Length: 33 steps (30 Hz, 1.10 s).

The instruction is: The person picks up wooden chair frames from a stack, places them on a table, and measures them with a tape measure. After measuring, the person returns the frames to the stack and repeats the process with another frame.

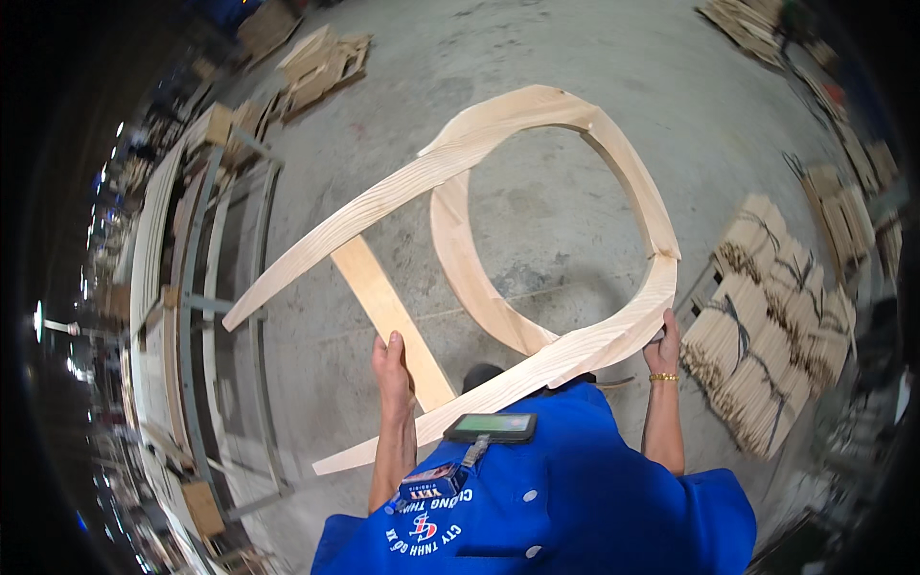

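A pale, unpainted wooden chair frame (374, 198) is held up in front of my body. It has two long tapering legs, a flat crossbar (388, 311) between them and a rounded ring of joined pieces at the other end. My left hand (391, 372) grips the crossbar, thumb lying along its edge, with the other fingers mostly hidden. At the ring's lower right corner, my right hand (663, 350) is closed round the curved wood. Part of that hand is behind the frame. A gold-coloured bracelet (663, 378) circles the right wrist.
Bundles of tied wooden strips (767, 335) are stacked on the floor to the right. A metal rack (195, 249) with long boards runs along the left. Stacked wood pieces (321, 72) lie at the far left. A device with a screen (491, 427) hangs at my chest.
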{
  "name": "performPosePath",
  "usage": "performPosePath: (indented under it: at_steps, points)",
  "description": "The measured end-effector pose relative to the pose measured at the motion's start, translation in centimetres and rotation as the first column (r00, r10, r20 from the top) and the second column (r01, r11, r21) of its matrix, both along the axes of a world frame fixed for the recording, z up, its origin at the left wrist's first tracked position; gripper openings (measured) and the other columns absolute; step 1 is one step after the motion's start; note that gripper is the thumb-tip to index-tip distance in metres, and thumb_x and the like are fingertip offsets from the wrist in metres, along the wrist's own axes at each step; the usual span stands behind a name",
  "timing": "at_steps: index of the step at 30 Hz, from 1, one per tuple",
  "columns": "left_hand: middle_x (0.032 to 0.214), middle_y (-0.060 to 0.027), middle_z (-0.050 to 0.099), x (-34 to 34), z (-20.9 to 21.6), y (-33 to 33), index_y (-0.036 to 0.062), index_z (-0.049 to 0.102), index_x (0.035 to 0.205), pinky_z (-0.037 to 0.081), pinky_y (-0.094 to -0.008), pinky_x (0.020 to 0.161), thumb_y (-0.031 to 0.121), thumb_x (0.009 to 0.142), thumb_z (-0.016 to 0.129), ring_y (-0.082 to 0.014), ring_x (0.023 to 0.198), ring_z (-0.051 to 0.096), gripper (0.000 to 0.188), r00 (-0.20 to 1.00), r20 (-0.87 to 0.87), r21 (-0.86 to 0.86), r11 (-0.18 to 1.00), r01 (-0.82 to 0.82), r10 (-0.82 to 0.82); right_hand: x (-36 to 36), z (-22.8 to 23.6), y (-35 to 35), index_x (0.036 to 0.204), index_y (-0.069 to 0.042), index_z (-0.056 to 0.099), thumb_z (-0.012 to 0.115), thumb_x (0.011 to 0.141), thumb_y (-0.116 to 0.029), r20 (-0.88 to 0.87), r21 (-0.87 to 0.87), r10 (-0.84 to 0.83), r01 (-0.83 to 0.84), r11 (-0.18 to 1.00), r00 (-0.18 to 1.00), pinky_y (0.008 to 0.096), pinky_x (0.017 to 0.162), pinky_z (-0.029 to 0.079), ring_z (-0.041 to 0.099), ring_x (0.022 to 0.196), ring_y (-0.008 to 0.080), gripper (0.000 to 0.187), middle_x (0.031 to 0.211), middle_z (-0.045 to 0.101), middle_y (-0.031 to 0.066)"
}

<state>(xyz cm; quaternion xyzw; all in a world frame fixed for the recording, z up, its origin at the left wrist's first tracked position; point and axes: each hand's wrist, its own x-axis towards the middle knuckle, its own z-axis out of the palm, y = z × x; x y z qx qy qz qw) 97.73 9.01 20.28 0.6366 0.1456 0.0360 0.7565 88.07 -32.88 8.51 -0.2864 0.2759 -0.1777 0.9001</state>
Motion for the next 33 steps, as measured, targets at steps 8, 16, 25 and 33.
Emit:
performPosePath:
  at_steps: [8, 16, 25, 33]
  points:
    - [0.086, -0.0039, 0.056, 9.5, -1.9, -3.1, -0.0002, 0.052, 0.095, 0.041, -0.025, 0.071, 0.021, 0.095, 0.044, -0.0081, 0.077, 0.048, 0.023, 0.975, -0.174, 0.11, 0.987, -0.121, 0.139, 13.6, -3.1, -3.1, 0.114, 0.001, 0.052, 0.06, 0.086, -0.023, -0.164, 0.047, 0.154, -0.148, 0.988, 0.974, 0.0365, 0.091, 0.044, 0.057, 0.102, 0.0224, 0.038, 0.111, 0.059, 0.0098]
    - [0.086, -0.005, 0.055, 30.6, -2.8, -2.5, -0.001, 0.052, 0.099, 0.04, -0.0285, 0.074, 0.023, 0.096, 0.043, -0.0109, 0.079, 0.048, 0.025, 0.969, -0.181, 0.171, 0.975, -0.14, 0.171, 34.5, -2.0, -3.0, 0.117, -0.005, 0.052, 0.06, 0.085, -0.027, -0.217, 0.05, 0.221, -0.215, 0.975, 0.951, 0.0402, 0.091, 0.045, 0.057, 0.104, 0.0238, 0.04, 0.113, 0.06, 0.0083]
    - [0.092, -0.0106, 0.06, 53.9, -0.8, -0.1, -0.0023, 0.05, 0.099, 0.044, -0.0279, 0.075, 0.014, 0.086, 0.06, -0.013, 0.083, 0.055, 0.023, 0.993, -0.112, 0.3, 0.954, -0.006, 0.041, 54.7, -4.4, 1.2, 0.112, -0.006, 0.056, 0.059, 0.084, -0.027, -0.189, 0.108, 0.259, -0.242, 0.964, 0.947, 0.0395, 0.087, 0.047, 0.059, 0.101, 0.0237, 0.036, 0.112, 0.061, 0.0072]
    - [0.093, -0.0116, 0.062, 77.4, 1.0, 2.8, -0.0032, 0.05, 0.101, 0.047, -0.0288, 0.072, 0.012, 0.082, 0.067, -0.0147, 0.083, 0.058, 0.03, 0.982, -0.159, 0.402, 0.915, -0.032, 0.104, 81.8, -4.6, 0.6, 0.096, -0.005, 0.062, 0.06, 0.08, -0.026, -0.485, -0.131, 0.534, -0.661, 0.739, 0.693, 0.0315, 0.06, 0.048, 0.06, 0.074, 0.0179, 0.026, 0.088, 0.063, 0.006]
